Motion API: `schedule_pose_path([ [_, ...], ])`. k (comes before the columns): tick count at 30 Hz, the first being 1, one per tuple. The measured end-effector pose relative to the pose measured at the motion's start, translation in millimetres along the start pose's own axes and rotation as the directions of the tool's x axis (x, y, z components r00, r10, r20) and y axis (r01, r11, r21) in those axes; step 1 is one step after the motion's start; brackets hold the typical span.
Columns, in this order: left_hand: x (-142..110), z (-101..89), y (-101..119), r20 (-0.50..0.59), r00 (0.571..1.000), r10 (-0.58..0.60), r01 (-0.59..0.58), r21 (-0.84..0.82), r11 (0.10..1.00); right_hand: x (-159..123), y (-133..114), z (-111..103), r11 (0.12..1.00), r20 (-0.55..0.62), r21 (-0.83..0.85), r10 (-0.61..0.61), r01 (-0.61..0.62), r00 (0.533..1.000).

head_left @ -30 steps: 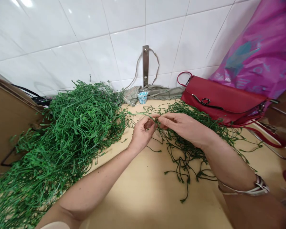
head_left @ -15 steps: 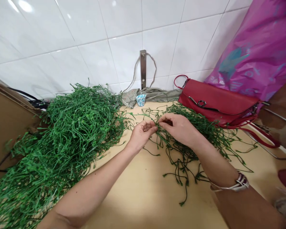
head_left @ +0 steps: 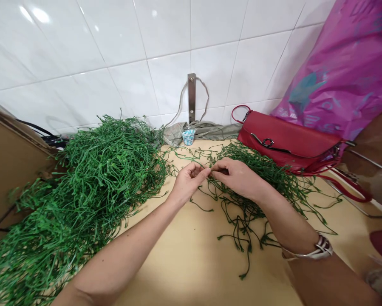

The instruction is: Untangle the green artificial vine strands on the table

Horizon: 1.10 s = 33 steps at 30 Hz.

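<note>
My left hand [head_left: 189,182] and my right hand [head_left: 237,177] meet above the table, their fingertips pinched on thin strands of a green artificial vine [head_left: 191,156]. A smaller, darker tangle of vine [head_left: 241,208] spreads under and beyond my right hand. To the left of my left hand lies a large heap of brighter green vine [head_left: 104,178]. A metal bangle [head_left: 308,253] circles my right wrist. The exact strand in each pinch is hard to tell.
A red handbag [head_left: 283,142] and a magenta plastic bag [head_left: 337,72] stand at the back right. A small cup of blue pieces [head_left: 188,136] sits on grey cloth [head_left: 216,131] by the white tiled wall [head_left: 114,55]. Cardboard [head_left: 12,174] stands at the left.
The whole scene has shifted slightly lower in view. My hands have come a little closer together, and both still pinch the vine.
</note>
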<state>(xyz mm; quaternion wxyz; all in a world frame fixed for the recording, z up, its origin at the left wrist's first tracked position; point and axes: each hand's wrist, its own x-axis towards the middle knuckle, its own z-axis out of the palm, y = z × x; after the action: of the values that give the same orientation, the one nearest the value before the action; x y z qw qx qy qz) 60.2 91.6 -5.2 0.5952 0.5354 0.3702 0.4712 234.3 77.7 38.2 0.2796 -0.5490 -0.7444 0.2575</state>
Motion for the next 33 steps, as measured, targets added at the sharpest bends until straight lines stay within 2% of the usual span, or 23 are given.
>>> schedule_pose_path([
  [7, 2, 1.4, 4, -0.053, 0.999, -0.013, 0.005, -0.152, 0.988, 1, 0, 0, 0.999, 0.053, 0.024, -0.036, 0.034, 0.998],
  [11, 4, -0.6, 6, -0.078, 0.997, 0.011, -0.021, -0.127, 0.992, -1, -4, -6, 0.995, 0.103, 0.095, -0.024, 0.014, 0.994],
  [14, 4, -1.3, 4, -0.117, 0.992, 0.055, -0.062, -0.059, 0.996, -3, -10, -6, 0.995, 0.047, 0.102, 0.015, -0.02, 0.999],
  [20, 2, -0.7, 1, -0.123, 0.984, 0.129, -0.114, 0.118, 0.986, -5, -24, 2, 0.984, -0.097, -0.126, 0.114, -0.126, 0.989],
  [26, 2, 1.7, 0, -0.072, 0.993, 0.096, -0.092, 0.066, 0.994, -9, -34, 9, 0.962, -0.128, -0.243, 0.094, -0.123, 0.987],
  [30, 5, 4.5, -17, -0.191, 0.981, 0.045, -0.018, 0.141, 0.99, -9, -40, 25, 0.87, -0.073, -0.486, 0.049, -0.079, 0.996],
  [33, 13, -5.4, -29, -0.304, 0.951, 0.051, 0.003, 0.176, 0.984, -10, -50, 41, 0.82, -0.038, -0.572, -0.002, -0.02, 0.999],
])
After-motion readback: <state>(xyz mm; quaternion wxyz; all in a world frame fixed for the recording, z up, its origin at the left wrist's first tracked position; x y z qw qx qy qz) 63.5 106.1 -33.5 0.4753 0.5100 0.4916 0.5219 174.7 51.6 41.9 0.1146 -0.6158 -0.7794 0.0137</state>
